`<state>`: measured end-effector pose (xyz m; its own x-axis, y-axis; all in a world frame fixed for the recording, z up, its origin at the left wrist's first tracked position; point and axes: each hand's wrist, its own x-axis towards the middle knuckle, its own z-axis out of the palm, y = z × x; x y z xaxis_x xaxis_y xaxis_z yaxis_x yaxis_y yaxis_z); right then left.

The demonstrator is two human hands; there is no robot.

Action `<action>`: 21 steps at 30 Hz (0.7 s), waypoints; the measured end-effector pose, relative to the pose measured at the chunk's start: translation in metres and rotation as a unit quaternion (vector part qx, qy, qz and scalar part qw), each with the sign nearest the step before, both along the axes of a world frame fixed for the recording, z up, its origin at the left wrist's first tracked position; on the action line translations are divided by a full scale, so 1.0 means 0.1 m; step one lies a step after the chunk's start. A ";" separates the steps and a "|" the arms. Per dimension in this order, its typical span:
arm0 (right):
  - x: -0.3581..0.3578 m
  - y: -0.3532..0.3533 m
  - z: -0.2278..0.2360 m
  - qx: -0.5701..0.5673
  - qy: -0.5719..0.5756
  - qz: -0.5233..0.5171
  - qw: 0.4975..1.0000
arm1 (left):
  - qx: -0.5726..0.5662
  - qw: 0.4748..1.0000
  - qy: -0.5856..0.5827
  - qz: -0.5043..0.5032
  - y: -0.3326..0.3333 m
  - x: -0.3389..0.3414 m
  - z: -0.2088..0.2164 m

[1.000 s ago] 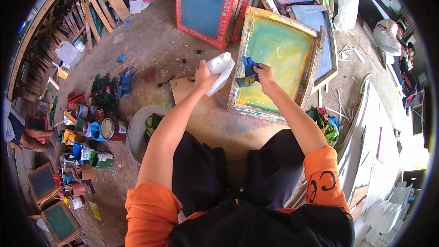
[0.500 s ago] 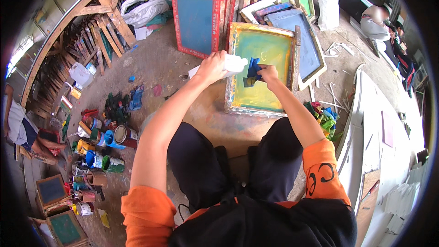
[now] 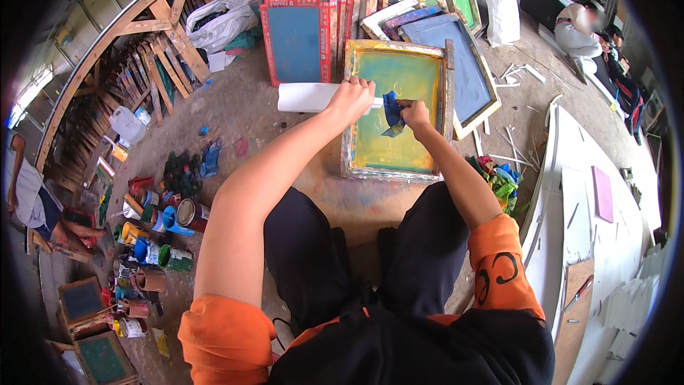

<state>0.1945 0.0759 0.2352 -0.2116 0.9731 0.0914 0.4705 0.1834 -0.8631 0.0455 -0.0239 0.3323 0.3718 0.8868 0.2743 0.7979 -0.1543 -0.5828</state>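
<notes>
My left hand (image 3: 349, 101) is wrapped round a white plastic bottle (image 3: 305, 97), tipped on its side. Its narrow end points right and meets a blue rag (image 3: 392, 115), or comes very close to it. That rag, stained darker and yellowish at its lower edge, is pinched in my right hand (image 3: 415, 114). Both hands are above a wood-framed printing screen (image 3: 348, 144), whose mesh is coated yellow and green. The screen stands tilted beyond my knees. My left fingers hide the bottle's middle.
Red-edged screens (image 3: 297, 46) lean together behind, and a grey-blue screen (image 3: 456, 64) rests at the right. Paint cans (image 3: 189, 212) crowd the floor at left. Crumpled coloured rags (image 3: 502, 182) lie by my right knee. White boards (image 3: 605, 278) fill the right. People sit at both sides.
The bottle has turned, so its body now extends left of my left hand and its tip reaches the rag. My view has shifted slightly, and my right hand still holds the rag.
</notes>
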 end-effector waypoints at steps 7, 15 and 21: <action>0.02 -0.10 0.12 -0.003 0.000 -0.034 0.999 | 0.005 0.999 0.028 0.031 0.04 -0.03 0.01; 0.01 -0.08 0.13 -0.037 0.000 -0.020 0.999 | 0.012 0.999 -0.005 0.051 0.07 -0.07 0.01; -0.02 -0.06 0.14 -0.014 -0.034 -0.020 0.999 | 0.001 1.000 0.006 0.021 0.01 -0.13 0.00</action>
